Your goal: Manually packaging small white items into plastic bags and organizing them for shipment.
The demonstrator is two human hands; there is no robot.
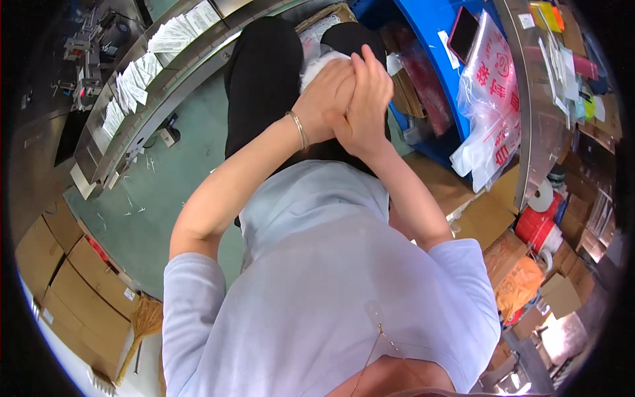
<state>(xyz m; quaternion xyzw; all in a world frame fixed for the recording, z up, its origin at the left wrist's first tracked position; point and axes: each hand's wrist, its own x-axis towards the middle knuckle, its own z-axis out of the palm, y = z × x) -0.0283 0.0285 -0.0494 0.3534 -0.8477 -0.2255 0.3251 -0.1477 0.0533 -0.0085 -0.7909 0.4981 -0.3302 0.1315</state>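
Both my hands meet above my lap, over a soft white bundle (324,66) that seems wrapped in clear plastic. My left hand (325,98), with a bangle at the wrist, curves over the bundle; its fingertips are partly hidden. My right hand (365,102) lies against the side of my left hand, its fingers stretched out and its thumb reaching across toward the left palm. Most of the bundle is covered by my hands, so its exact kind does not show. My black-clad knees stand on both sides of it.
A cardboard box (340,14) lies beyond my knees. At the right, a blue bin (433,26) carries a phone (464,33) and a printed clear plastic bag (488,99). A metal bench at the left holds stacks of white slips (182,33). Cartons (86,298) and a broom (144,317) stand lower left.
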